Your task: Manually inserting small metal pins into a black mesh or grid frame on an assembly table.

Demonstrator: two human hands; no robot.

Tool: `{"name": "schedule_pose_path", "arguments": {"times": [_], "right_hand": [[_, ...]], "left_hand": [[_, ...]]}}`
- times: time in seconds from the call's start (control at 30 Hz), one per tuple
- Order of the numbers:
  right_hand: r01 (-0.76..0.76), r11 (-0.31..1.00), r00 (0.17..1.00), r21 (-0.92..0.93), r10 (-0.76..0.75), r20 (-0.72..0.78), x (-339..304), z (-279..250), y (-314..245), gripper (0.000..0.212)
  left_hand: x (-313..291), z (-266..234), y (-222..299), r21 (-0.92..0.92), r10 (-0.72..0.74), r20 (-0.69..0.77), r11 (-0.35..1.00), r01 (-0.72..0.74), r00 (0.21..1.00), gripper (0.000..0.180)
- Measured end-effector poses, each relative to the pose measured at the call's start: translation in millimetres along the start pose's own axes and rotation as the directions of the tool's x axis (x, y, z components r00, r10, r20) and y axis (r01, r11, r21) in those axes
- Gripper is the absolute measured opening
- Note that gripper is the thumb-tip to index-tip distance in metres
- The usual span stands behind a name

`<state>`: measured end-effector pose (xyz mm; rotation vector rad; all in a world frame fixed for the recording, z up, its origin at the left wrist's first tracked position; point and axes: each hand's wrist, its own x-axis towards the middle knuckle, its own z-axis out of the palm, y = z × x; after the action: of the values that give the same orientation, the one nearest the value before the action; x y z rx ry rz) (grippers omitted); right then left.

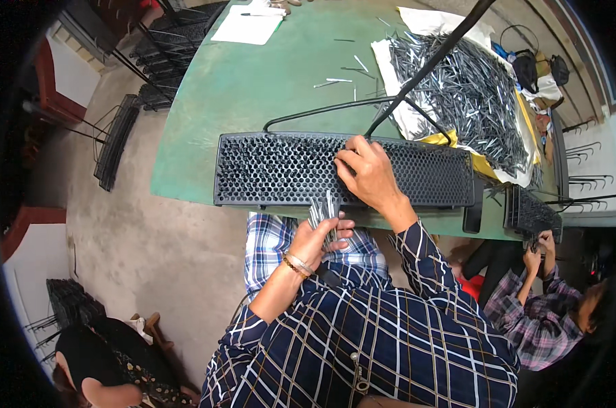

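Note:
A long black rack point(417, 173) with rows of round holes lies across the near edge of the green table. Thin dark pieces fill many holes in its left and middle part; on the right the holes look bare. My left hand point(313, 239) is closed round a bundle of slim grey metal pieces point(325, 209), their ends pointing up just before the rack's front edge. Over the middle of the rack, my right hand point(370, 173) has its fingers pinched together at the holes. What those fingertips hold is too small to make out.
A heap of slim metal pieces point(468, 95) lies on white and yellow sacking at the right of the green table point(192, 143). A black rod point(430, 64) slants up from the rack. Paper point(250, 26) lies far left. Another person point(536, 309) handles a similar rack point(531, 212) at right; a person point(110, 360) sits lower left.

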<state>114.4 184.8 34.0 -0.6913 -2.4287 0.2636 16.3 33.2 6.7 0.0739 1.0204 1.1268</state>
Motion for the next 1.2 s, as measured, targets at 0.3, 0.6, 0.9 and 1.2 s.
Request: {"name": "schedule_pose_path", "arguments": {"times": [0.3,0.6,0.9,1.2], "right_hand": [[-0.226,0.926,0.974,0.303,0.219,0.058,-7,-11,-1,0.014],[-0.661,0.326,0.736,0.676,0.461,0.497,-39,-20,-10,0.018],[-0.389,0.752,0.848,0.533,0.518,-0.112,-15,-9,8,0.016],[-0.061,0.957,0.95,0.285,0.143,-0.279,-20,12,16,0.013]], "left_hand": [[0,2,4,0.008,0.058,0.012,0.998,-0.058,0.998,0.024],[6,12,2,0.0,0.078,0.021,0.997,-0.078,0.997,0.022],[11,18,-3,0.038,-0.011,0.035,0.999,0.01,0.999,0.025],[7,19,-2,0.004,0.008,-0.01,1.0,-0.008,1.0,0.024]]}}
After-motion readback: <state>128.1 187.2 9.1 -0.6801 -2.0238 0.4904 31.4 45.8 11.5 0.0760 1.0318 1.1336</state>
